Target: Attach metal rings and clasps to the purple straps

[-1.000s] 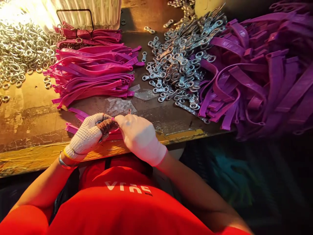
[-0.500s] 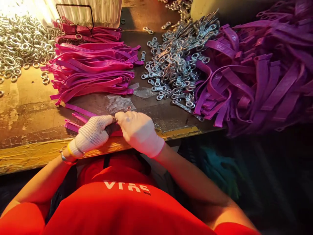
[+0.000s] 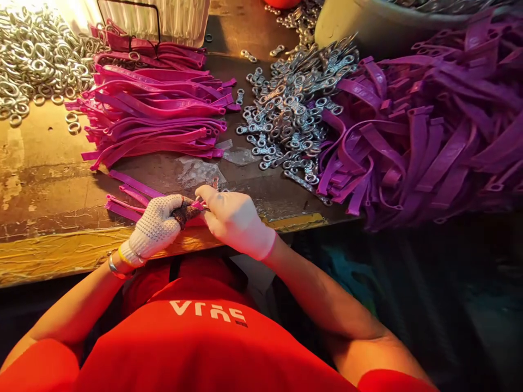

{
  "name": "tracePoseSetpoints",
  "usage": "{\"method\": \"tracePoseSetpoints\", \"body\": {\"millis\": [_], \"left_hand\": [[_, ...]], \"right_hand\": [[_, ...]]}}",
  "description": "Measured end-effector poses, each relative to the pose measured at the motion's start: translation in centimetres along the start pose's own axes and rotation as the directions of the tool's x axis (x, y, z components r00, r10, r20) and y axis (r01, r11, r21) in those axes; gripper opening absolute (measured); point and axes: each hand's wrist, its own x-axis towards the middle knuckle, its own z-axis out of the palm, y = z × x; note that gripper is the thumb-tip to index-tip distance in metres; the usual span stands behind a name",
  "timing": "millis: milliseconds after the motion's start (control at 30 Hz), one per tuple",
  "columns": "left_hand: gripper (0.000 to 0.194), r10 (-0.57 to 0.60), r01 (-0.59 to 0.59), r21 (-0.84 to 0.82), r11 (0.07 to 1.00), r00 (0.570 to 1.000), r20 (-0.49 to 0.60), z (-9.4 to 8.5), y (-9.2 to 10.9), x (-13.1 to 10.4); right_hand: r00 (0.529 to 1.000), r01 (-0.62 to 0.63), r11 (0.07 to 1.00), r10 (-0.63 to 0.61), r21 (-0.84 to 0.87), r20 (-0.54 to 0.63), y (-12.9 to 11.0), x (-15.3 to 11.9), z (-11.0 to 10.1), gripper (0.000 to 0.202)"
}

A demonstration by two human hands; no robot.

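My left hand [image 3: 157, 226], in a white dotted glove with dark wrapping at its fingertips, is closed on a pink strap whose end [image 3: 198, 205] pokes out toward the right. Facing it, my right hand [image 3: 237, 220], in a plain white glove, pinches a small metal piece [image 3: 205, 206] against that strap end; most of the piece is hidden by the fingers. Both hands meet just above the table's front edge. A few loose purple straps [image 3: 133, 185] lie beside my left hand.
Pink straps [image 3: 155, 103] lie stacked ahead, with metal rings [image 3: 44, 60] heaped at the left. Double-ringed metal links [image 3: 286, 109] are piled right of centre, next to a tangle of purple straps [image 3: 433, 130]. Behind these stands a pale tub [image 3: 351, 27].
My hands have drawn slightly apart, so the pink strap end and the dark wrapping now show between them. The view has shifted a little, revealing more of the tub.
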Motion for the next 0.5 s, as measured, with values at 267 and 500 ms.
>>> {"method": "tracePoseSetpoints", "body": {"millis": [267, 500], "left_hand": [[0.030, -0.022, 0.022, -0.008, 1.000, 1.000, -0.002, 0.3, -0.5, 0.4], [0.037, -0.083, 0.075, -0.109, 0.991, 0.994, -0.074, 0.4, 0.8, 0.1]], "right_hand": [[0.999, -0.011, 0.998, 0.013, -0.058, 0.041, -0.3, 0.0, 0.8, 0.022], [0.987, -0.118, 0.975, 0.137, 0.191, -0.090, -0.1, 0.3, 0.9, 0.026]]}}
